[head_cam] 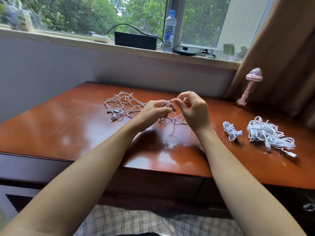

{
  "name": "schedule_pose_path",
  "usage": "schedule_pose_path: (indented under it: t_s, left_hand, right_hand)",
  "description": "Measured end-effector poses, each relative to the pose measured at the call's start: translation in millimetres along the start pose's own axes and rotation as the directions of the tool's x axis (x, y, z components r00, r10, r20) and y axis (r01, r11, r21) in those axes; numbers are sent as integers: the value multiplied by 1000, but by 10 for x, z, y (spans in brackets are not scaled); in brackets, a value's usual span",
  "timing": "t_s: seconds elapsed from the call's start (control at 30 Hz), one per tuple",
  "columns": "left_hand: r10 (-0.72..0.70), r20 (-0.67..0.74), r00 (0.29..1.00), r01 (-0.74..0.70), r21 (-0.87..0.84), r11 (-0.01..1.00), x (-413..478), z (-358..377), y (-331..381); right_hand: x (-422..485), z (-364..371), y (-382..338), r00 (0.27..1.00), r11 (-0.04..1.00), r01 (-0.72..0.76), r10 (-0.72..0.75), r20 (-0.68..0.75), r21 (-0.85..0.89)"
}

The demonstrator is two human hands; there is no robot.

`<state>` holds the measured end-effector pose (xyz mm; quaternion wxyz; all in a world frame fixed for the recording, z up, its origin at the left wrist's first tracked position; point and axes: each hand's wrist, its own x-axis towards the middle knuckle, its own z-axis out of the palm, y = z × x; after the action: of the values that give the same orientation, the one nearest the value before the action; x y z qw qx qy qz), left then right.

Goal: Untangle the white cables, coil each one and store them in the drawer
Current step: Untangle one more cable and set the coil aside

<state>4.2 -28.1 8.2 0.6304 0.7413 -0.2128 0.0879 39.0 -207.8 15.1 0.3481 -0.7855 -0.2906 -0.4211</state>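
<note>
A loose tangle of white cable with USB plugs lies on the brown desk at the back centre. One strand runs from it up to my hands. My left hand grips looped turns of that cable above the desk. My right hand pinches the same cable between thumb and forefinger, close beside the left. A slack length hangs down under both hands. At the right lie a small coiled white cable and a bigger heap of white cables.
A pink bottle stands at the desk's back right by a brown curtain. The window sill holds a black box, a water bottle and small items. A drawer front lies below the desk edge.
</note>
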Motion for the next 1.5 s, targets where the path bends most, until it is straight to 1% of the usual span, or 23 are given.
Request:
schedule_pose_path:
  t_s: [0.07,0.13,0.23,0.3,0.37,0.43,0.5,0.6,0.63,0.73,0.83,0.93,1.0,1.07,1.1,1.13,1.2,1.27,1.43,1.5]
  left_hand:
    - [-31,-12,999,30,-68,997,2,27,31]
    - [-63,-22,998,60,-113,992,16,32,32]
    - [-96,-63,993,75,-268,960,57,5,22]
    - [-127,-108,986,75,-391,917,79,-22,45]
    - [-179,-166,970,75,-495,866,92,-51,67]
    - [-225,-214,951,60,-585,809,110,-92,66]
    - [-258,-231,938,39,-670,742,129,-145,60]
    - [-289,-212,934,8,-792,610,134,-186,57]
    - [-292,-206,934,3,-813,583,131,-181,62]
    - [-286,-223,932,-20,-818,575,143,-155,71]
    - [-271,-268,925,-37,-771,636,177,-160,44]
    - [-228,-317,921,-30,-639,768,214,-134,-38]
    - [-161,-357,920,-20,-454,891,229,-101,-106]
    - [-64,-372,926,-14,-204,979,223,-70,-170]
    - [-25,-369,929,-15,-107,994,217,-59,-190]
    - [1,-362,932,-18,-46,999,209,-52,-202]
    - [31,-349,937,-32,2,999,201,-47,-216]
    - [45,-325,945,-36,32,999,199,-51,-222]
    - [99,-207,973,-56,205,977,183,-53,-266]
    - [77,-190,979,-35,215,976,175,-52,-275]
  right_hand:
    - [-7,21,-15,998,997,-64,64,7,42]
    - [-16,27,-51,997,993,-74,72,22,89]
    - [-17,1,-93,1000,994,-28,28,9,107]
    - [-4,-9,-94,1000,996,6,-6,0,84]
    - [-1,4,-83,999,998,48,-49,22,45]
    - [-18,20,-78,992,996,87,-88,87,12]
    - [-31,36,-57,981,994,107,-104,163,-9]
    - [-40,80,-25,959,992,124,-112,260,-33]
    - [-46,97,-23,948,989,142,-124,294,-40]
    - [-77,149,-33,913,981,189,-159,375,-43]
    - [-97,183,-36,894,983,173,-131,428,-60]
    - [-112,188,-47,888,983,165,-110,447,-87]
    - [-124,180,-87,880,978,186,-125,458,-91]
    - [-128,176,-122,872,974,218,-166,461,-61]
    - [-123,179,-131,868,972,231,-188,460,-38]
    - [-117,182,-138,866,971,239,-205,456,-17]
    - [-107,186,-139,870,970,243,-218,441,-1]
    - [-111,186,-134,885,971,238,-206,418,-24]
    - [-76,155,-124,939,974,205,-166,302,-102]
    - [-52,124,-123,952,975,194,-160,260,-111]
